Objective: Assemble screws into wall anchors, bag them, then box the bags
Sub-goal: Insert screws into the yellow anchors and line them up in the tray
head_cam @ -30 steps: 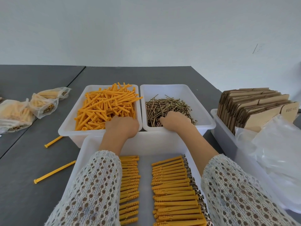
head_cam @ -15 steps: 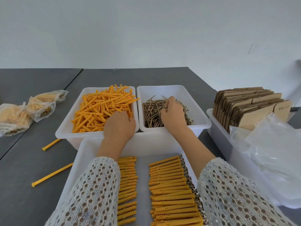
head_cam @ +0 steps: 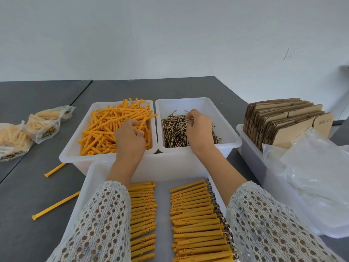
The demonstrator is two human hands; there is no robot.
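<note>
Near tray (head_cam: pixel 88 178), white plastic, taken as landmark: its lower edge is cut off by the frame, and both lace sleeves (head_cam: pixel 98 224) cover its left and right parts. Two rows of assembled anchors (head_cam: pixel 196 210) lie in it, orange, laid side by side; screw heads show only at the right ends of the right row, and the left row's outer ends are hidden under the left sleeve. Behind the tray, left: bin of loose wall anchors (head_cam: pixel 105 125), orange ribbed plastic, heaped. Left hand (head_cam: pixel 130 138) rests on that heap with fingers curled down among the anchors; whether it grips one cannot be told. Behind the tray, right: bin of screws (head_cam: pixel 173 129), thin, brass-coloured, tangled. Right hand (head_cam: pixel 199 127) over this bin, fingertips pinching a single screw (head_cam: pixel 189 119) held about level above the pile. Left of the tray, on the grey table (head_cam: pixel 37 195): two stray anchors (head_cam: pixel 54 206), and further off filled bags (head_cam: pixel 43 127), contents blurred, the nearest bag cut by the frame edge. Right of the tray: a bin with flat cardboard boxes (head_cam: pixel 283 125) standing on edge, partly hidden by clear plastic bags (head_cam: pixel 317 176).
</note>
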